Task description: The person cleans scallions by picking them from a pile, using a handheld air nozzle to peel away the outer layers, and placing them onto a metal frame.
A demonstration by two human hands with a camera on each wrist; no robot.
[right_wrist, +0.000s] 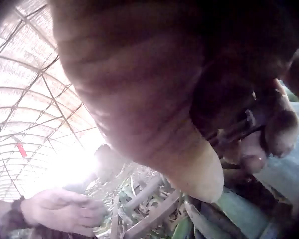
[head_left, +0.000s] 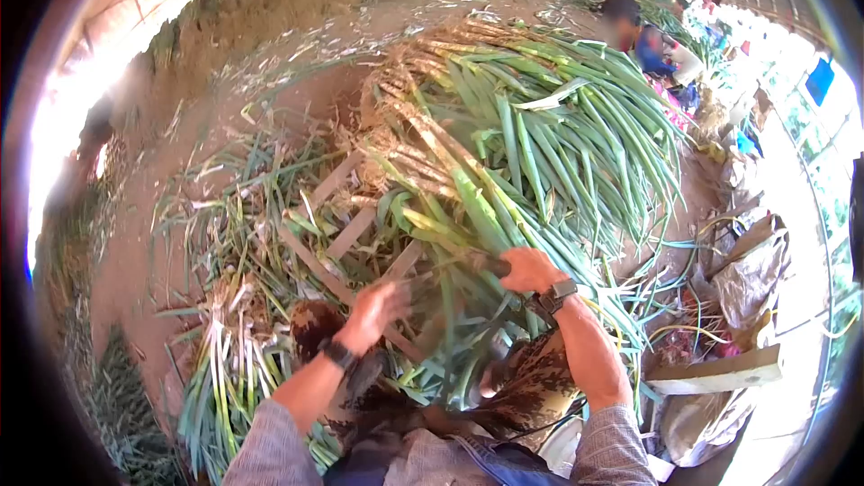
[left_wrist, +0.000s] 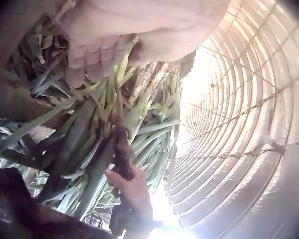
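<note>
My right hand (head_left: 531,270) grips a long, narrow, dark tool (left_wrist: 122,154), fingers and thumb curled round it. In the left wrist view the tool runs up toward the left hand, across green onion leaves; its far end is hard to make out. My left hand (head_left: 373,313) is blurred in the head view, over the wooden slats. Its fingers (left_wrist: 92,59) are fairly straight and close together, above loose leaves. Beyond both hands lies a big heap of long green onions (head_left: 558,135), roots to the left and leaves to the right.
Several wooden slats (head_left: 351,234) stand amid scattered trimmings. A bundle of green onions with white stems (head_left: 236,342) lies at left. A pale board (head_left: 715,371) and crumpled sacks (head_left: 751,270) are at right. Another person (head_left: 657,49) sits beyond the heap, under an arched roof (left_wrist: 234,124).
</note>
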